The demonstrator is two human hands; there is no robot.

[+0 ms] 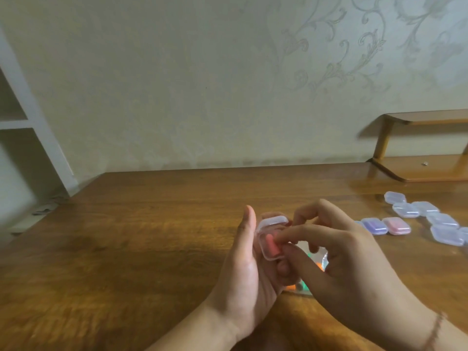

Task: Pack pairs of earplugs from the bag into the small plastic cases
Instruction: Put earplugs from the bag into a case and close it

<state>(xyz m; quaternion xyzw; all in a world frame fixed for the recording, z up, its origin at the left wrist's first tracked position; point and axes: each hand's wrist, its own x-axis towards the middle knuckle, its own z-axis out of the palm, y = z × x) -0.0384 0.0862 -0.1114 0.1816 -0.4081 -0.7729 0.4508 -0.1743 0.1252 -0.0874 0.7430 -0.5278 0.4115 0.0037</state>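
Case, small and clear, lid hinged open, sits in the grip of the left hand, resting against its fingers above the table. Pink earplug lies inside the case. The right hand closes its grip at the case opening, forefinger and thumb tips pinched on the earplug. Below both hands, mostly hidden, lies the clear bag, with orange and green earplugs showing through. To the right on the table stand filled cases, one purple and one pink, just beside each other; further right, a cluster of clear cases. Wooden table surface, glossy. Behind it, a patterned pale wall; a wooden shelf at right rear; white shelving at left.
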